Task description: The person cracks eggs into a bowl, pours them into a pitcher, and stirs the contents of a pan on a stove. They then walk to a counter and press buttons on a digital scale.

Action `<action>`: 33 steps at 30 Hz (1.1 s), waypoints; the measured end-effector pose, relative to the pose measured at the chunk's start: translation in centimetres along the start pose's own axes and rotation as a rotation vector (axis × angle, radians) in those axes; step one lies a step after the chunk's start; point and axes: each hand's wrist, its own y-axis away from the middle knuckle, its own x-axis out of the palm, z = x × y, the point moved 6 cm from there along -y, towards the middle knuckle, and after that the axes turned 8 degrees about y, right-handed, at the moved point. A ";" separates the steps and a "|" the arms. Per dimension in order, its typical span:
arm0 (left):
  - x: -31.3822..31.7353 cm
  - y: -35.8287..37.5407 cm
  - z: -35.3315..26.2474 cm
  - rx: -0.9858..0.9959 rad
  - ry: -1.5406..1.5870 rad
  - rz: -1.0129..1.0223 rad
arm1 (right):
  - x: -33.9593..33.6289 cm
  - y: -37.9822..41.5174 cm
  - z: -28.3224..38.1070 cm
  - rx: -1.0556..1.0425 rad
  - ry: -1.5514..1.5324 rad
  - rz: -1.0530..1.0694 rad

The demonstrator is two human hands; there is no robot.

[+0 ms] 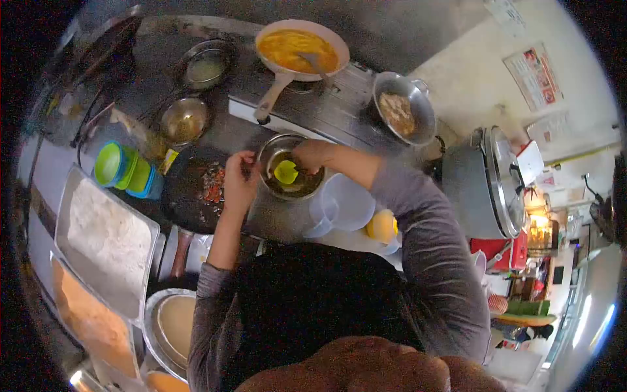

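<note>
A round metal bowl (295, 138) stands in front of me at the near edge of the stove. My left hand (239, 178) is at its left side, fingers bent against the rim. Over the bowl's far right part is my right hand (312, 157), its fingers curled downward; what they hold is hidden. Inside the bowl, between the hands, sits a small yellow-green cup (285, 172). To the left, a dark flat pan (179, 186) carries chopped red bits. A translucent plastic jug (347, 201) stands right of the bowl.
A frying pan (281, 72) of orange-yellow food and a metal pan (423, 111) are on the stove. A large lidded pot (467, 186) stands right. Stacked coloured containers (134, 175), a tray of white powder (98, 242) and an orange-filled tray (91, 310) lie left.
</note>
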 end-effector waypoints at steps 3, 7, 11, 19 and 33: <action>-0.4 0.1 -0.1 -0.005 -0.026 0.019 | -4.6 8.5 -1.0 -0.016 -0.166 -0.147; -1.7 1.1 0.3 -0.252 0.186 0.050 | -2.3 16.6 -10.7 -0.022 -0.878 -0.262; -3.7 2.6 -2.3 -0.326 0.292 0.097 | -1.0 25.0 -20.9 0.235 -1.114 -0.486; -4.0 6.7 -3.6 -0.487 0.233 0.150 | 2.0 24.1 -36.3 0.911 0.245 -0.945; -4.4 9.8 -4.1 -0.615 0.190 0.062 | 4.0 19.2 -42.0 0.938 -0.148 -0.968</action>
